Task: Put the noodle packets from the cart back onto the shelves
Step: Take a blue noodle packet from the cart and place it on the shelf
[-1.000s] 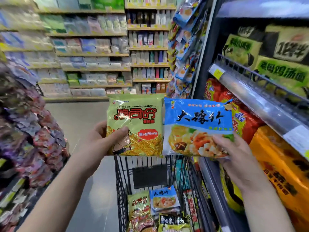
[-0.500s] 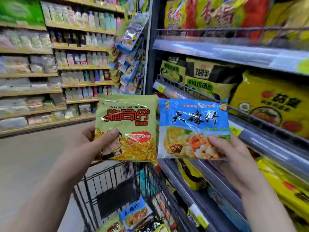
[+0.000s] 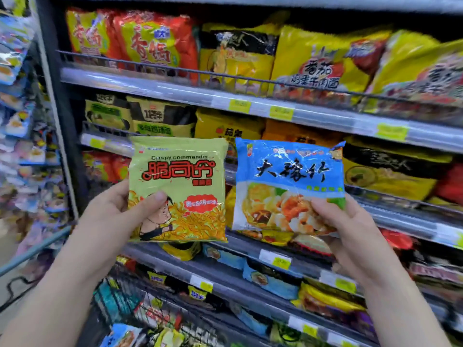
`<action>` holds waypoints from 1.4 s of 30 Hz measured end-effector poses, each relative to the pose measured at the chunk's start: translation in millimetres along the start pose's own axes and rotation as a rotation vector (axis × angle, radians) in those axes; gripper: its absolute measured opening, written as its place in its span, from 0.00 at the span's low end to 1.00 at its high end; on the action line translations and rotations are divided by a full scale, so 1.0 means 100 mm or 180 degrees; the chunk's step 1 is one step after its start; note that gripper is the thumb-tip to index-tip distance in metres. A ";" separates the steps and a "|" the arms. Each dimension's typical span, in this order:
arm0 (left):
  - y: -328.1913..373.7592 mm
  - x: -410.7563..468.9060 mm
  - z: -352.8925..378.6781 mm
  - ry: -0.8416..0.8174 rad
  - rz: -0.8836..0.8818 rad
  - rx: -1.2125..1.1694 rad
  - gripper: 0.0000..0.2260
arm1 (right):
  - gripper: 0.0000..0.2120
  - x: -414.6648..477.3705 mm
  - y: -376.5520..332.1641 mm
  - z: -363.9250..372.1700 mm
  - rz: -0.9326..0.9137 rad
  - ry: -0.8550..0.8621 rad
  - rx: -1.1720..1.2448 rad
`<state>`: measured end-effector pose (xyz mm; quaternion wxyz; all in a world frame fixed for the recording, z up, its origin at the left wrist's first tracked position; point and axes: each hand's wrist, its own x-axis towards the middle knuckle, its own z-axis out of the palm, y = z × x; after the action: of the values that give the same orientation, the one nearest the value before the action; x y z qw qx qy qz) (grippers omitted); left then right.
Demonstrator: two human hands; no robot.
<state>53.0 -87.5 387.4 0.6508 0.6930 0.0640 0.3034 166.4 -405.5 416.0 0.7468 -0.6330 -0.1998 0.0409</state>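
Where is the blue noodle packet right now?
Head view, right of centre: the right hand holds the blue noodle packet up in front of the shelves, just right of the green packet.

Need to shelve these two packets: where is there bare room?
Top two shelves are packed tight. The only bare patch seems the grey strip of the low shelf, between the blue packets and its price tags.

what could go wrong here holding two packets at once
1. The left hand pinches the green plastic noodle packet and the right hand the blue plastic noodle packet only near their lower edges, so either might slip.
2. Behind them sit yellow and black packs, so either could land in the wrong spot.
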 end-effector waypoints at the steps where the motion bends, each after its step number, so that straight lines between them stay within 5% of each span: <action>1: 0.04 0.00 0.15 -0.0088 -0.0024 -0.0001 0.21 | 0.20 -0.12 -0.08 -0.16 -0.0049 0.0134 -0.0036; 4: 0.17 -0.05 0.64 -0.0382 -0.0047 0.0051 0.15 | 0.23 -0.49 -0.32 -0.61 -0.0158 0.0536 -0.0118; 9: 0.44 -0.38 1.55 -0.0890 0.0032 -0.0025 0.16 | 0.10 -1.23 -0.66 -1.41 -0.0372 0.1209 -0.0172; 15: 0.75 -1.11 2.69 -0.1480 0.0076 -0.0220 0.20 | 0.18 -2.29 -1.07 -2.42 -0.0497 0.1764 -0.0309; 19: 1.08 -1.74 3.39 -0.1639 0.0263 -0.0368 0.39 | 0.21 -3.01 -1.39 -3.07 -0.0573 0.2008 -0.0549; 24: 1.47 -2.35 4.15 -0.1865 0.0185 -0.0656 0.15 | 0.19 -3.84 -1.87 -3.71 -0.0677 0.2165 -0.0786; 28: 1.77 -2.78 4.63 -0.1953 0.0245 -0.0743 0.12 | 0.20 -4.35 -2.19 -4.14 -0.0773 0.2325 -0.0861; 42: 2.03 -3.42 6.52 -0.2674 0.0579 -0.0951 0.33 | 0.11 -4.87 -2.41 -5.75 -0.0862 0.2710 -0.0847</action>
<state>42.8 -845.5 483.7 0.6839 0.6573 -0.3113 0.0578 -124.7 -1139.8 459.3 0.6733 -0.6519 0.0401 -0.3464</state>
